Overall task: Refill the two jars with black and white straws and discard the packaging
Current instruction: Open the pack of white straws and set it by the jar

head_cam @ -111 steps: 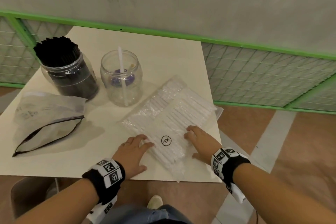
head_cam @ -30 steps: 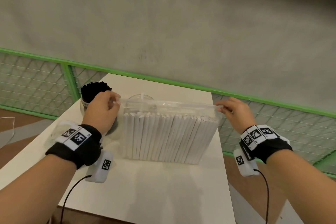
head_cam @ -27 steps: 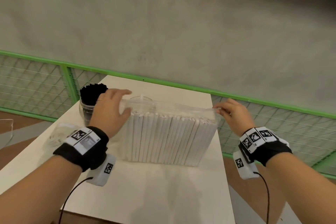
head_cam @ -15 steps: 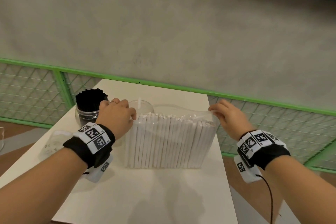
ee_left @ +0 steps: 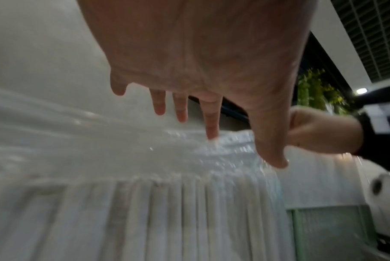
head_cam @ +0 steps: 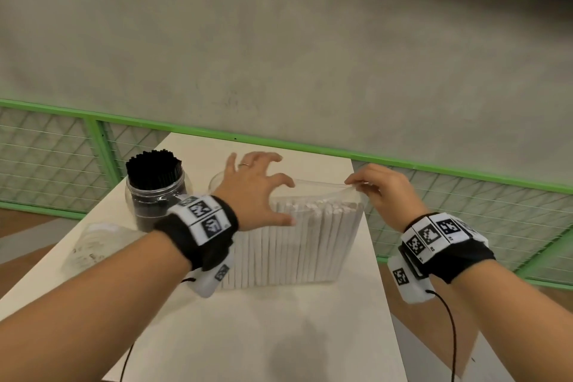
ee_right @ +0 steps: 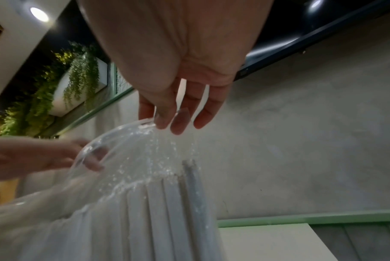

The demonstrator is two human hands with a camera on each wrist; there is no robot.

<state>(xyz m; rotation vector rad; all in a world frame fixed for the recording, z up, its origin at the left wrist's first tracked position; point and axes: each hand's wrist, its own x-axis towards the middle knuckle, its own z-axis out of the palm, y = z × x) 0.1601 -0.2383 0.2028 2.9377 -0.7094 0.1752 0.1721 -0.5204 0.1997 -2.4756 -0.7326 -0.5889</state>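
On the white table (head_cam: 279, 335), left to right: one crumpled empty clear bag (head_cam: 93, 245), one clear jar of black straws (head_cam: 154, 187), one left hand (head_cam: 251, 192) spread above one upright clear bag of white straws (head_cam: 297, 245), its rim pinched by one right hand (head_cam: 384, 192)

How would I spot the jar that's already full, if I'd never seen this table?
Start at the pale table in front of the green railing and look to its far left corner. There stands a clear jar, left of the upright bag of white straws and the left hand. Nothing else is packed with black straws.
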